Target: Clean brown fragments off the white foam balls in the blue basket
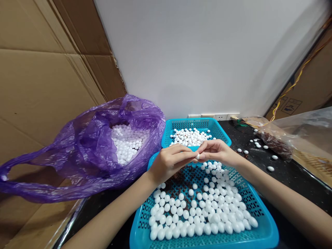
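**Pinch looks right, keep it light**

Left hand (pixel 169 162) and right hand (pixel 216 152) meet just above the far rim of the front blue basket (pixel 267 235). Fingers (pixel 207 147) of both hands are closed at the tips on one small white ball (pixel 197 156). Most of it is hidden; only a sliver shows between them.

Around the hands:
- Front basket: loose white balls (pixel 197 211) spread across the mesh, brown crumbs (pixel 178 180) toward its far left corner.
- Behind it: a second blue basket (pixel 192 121) with a smaller heap of white balls (pixel 189 137).
- Left: an open purple plastic bag (pixel 90 152), with a mass of white balls (pixel 127 141) inside.
- Right, on the black bench (pixel 290 180): a few stray balls (pixel 270 168) and a clear plastic bag (pixel 301 135) with brown stuff (pixel 276 145) in it.

Handling, my read:
- Hold at the tips only, with light pressure. The balls look like soft foam, so a hard squeeze could dent one.
- Work low over the front basket. A slip then lands on the mesh, not the bench.
- Keep palms open and clear of the ball, so the tips can feel it.
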